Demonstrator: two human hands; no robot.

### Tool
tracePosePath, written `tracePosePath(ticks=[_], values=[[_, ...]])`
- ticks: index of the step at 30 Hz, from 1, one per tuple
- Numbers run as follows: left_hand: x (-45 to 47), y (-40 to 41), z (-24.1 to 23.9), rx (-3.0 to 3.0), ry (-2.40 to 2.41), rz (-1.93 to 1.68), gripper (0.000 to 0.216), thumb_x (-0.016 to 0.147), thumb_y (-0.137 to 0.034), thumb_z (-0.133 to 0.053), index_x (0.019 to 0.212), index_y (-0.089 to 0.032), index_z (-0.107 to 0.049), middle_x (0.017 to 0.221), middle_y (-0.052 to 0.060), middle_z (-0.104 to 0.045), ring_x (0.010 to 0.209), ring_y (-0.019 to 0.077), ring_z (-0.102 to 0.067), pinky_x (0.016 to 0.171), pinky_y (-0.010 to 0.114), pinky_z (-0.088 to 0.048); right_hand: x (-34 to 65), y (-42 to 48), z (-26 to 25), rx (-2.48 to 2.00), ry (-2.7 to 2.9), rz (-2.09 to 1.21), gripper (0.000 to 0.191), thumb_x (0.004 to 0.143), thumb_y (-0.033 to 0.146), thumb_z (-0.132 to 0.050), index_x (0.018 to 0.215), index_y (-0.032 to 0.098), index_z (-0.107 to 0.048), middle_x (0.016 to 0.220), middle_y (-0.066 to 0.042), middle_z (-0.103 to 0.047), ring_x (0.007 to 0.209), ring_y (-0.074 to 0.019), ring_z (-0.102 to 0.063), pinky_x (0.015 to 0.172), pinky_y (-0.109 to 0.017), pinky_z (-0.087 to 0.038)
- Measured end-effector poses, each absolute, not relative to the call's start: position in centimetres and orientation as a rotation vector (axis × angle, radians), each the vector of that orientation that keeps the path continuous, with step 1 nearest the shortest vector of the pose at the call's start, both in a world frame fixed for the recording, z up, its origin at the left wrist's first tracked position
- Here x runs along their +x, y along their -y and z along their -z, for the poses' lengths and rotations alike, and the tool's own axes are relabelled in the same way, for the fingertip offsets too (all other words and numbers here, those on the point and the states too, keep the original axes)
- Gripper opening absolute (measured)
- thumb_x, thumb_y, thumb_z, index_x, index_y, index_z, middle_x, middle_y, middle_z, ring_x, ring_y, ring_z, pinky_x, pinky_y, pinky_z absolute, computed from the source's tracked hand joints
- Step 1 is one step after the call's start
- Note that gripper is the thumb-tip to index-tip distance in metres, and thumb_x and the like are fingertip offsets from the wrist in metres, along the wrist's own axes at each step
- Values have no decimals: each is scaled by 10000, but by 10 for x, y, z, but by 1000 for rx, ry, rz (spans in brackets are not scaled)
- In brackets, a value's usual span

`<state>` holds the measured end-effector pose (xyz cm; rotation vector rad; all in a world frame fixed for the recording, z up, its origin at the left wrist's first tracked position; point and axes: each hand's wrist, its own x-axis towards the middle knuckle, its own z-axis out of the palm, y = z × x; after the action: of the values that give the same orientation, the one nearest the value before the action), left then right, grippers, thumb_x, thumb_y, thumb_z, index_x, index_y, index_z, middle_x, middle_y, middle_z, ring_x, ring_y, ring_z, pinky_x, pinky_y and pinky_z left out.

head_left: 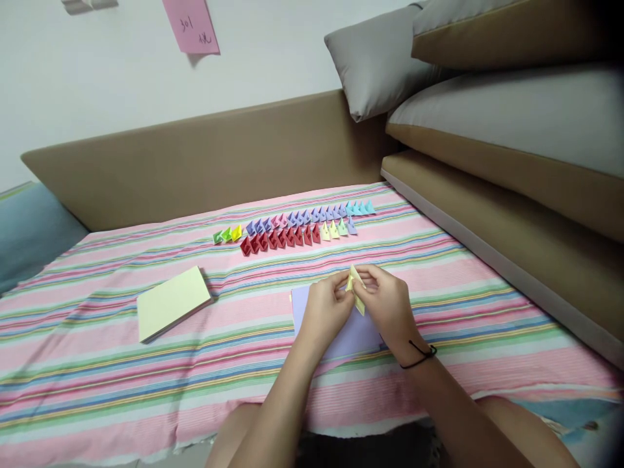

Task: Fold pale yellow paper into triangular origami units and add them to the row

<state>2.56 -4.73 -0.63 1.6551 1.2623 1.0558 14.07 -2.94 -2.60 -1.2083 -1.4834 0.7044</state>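
Note:
Both of my hands pinch a small pale yellow folded paper piece (355, 286) above a lilac paper sheet (351, 333) lying on the striped cloth. My left hand (325, 309) grips the piece from the left and my right hand (387, 304), with a black band on its wrist, grips it from the right. Farther back lie two rows of small folded paper pieces (292, 229) in green, yellow, red, pink, purple and blue.
A stack of pale yellow paper (171, 302) lies at the left on the pink striped cloth (97, 364). Brown and grey cushions (511, 130) rise at the right, with a brown backrest (195, 162) behind. A pink note (191, 25) hangs on the wall.

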Motion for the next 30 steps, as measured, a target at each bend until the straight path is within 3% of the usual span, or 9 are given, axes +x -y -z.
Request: tracePosePath(ticks=[4,9,16,20,24,28,30], values=[[25,47,6,1566,-1175,-1069,397,786,-120,-476,1148,-186,-627,1082,61,-683,854,180,-668,803,301,-525,141,30,25,-1243,1460,-694,156,750,202,-549,854,150,-653,773,-74,-705,731,-205,-687,678,-310,-563],[21,42,5,1335,-1101,-1131,355,809,-149,-490,1136,-175,-625,1137,77,-656,920,189,-659,792,319,-548,146,30,24,-1067,1416,-990,236,761,175,-540,986,168,-610,958,-89,-702,880,-210,-678,759,-321,-557],[15,43,-3,1322,-1267,-1182,416,660,-184,-712,1067,-139,-637,1143,108,-646,770,187,-685,689,287,-566,152,31,19,-958,1598,-1090,389,835,167,-458,1216,237,-501,1118,-83,-670,1038,-224,-625,818,-361,-518],[11,43,-3,1355,-1369,-1200,535,622,-236,-752,1129,-159,-599,1145,112,-631,600,134,-659,567,258,-547,153,36,15,-926,1653,-1118,492,844,181,-448,1326,252,-383,1295,-112,-553,976,-214,-648,791,-344,-518],[7,42,-4,1370,-1342,-1215,575,617,-230,-750,1161,-157,-580,914,67,-683,505,92,-598,501,220,-494,150,39,12,-844,1486,-1293,477,852,249,-464,1315,270,-350,1364,-127,-479,769,-162,-682,675,-306,-542],[6,41,-4,1318,-1294,-1311,455,589,-206,-757,1019,-114,-640,704,27,-673,546,109,-600,528,212,-477,147,38,11,-702,1394,-1454,657,756,230,-616,1321,283,-286,1412,-126,-406,954,-176,-657,811,-320,-526],[7,41,-5,1269,-1285,-1366,379,563,-224,-773,905,-109,-658,698,33,-683,585,128,-621,556,224,-488,147,36,12,-751,1406,-1410,658,700,213,-671,1280,268,-366,1381,-115,-443,1007,-193,-636,818,-319,-528]])
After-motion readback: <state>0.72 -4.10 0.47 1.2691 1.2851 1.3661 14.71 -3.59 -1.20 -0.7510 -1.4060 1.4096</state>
